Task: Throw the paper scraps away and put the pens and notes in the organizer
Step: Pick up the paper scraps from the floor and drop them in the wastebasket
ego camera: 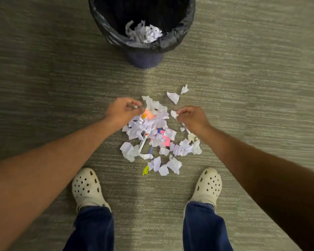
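A heap of torn white paper scraps (pixel 152 134) lies on the carpet between my feet and the bin. Pens (pixel 143 141) poke out of the heap, along with a pink sticky note (pixel 166 140), an orange note (pixel 149 113) and a small yellow-green bit (pixel 145 170). My left hand (pixel 121 110) hovers at the heap's upper left, blurred, fingers curled around a small white scrap. My right hand (pixel 192 117) is at the heap's upper right, pinching a white scrap (pixel 174 114). No organizer is in view.
A bin with a black liner (pixel 170 40) stands on the carpet beyond the heap, with crumpled white paper (pixel 143 31) inside. Two loose scraps (pixel 174 96) lie beyond the heap. My feet in pale clogs (pixel 86 187) stand just behind it.
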